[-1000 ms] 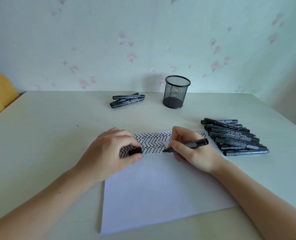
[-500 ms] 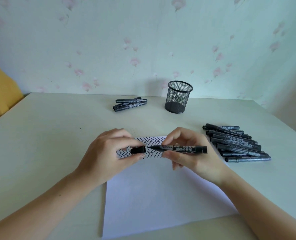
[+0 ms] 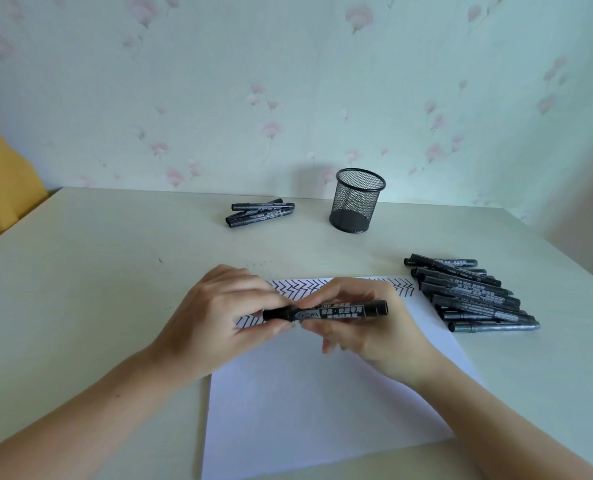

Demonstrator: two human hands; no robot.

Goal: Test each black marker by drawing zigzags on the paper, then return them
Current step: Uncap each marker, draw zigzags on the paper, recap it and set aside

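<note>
On the table (image 3: 80,289), above the paper (image 3: 323,403), our left hand (image 3: 219,320) now seats the cap (image 3: 276,314) on the marker (image 3: 336,310) gripped by our right hand (image 3: 368,327); testing done, return follows.

Two bare hands, the left hand (image 3: 219,317) and the right hand (image 3: 364,334), share one black marker with white lettering (image 3: 326,311). One white sheet of paper (image 3: 316,403) lies on the pale tabletop (image 3: 80,289). One black wire-mesh pen cup (image 3: 357,200) stands far off. A far group (image 3: 258,213) holds about four capped black markers. The right pile (image 3: 472,294) holds roughly ten; the overlap forbids an exact count.
</note>
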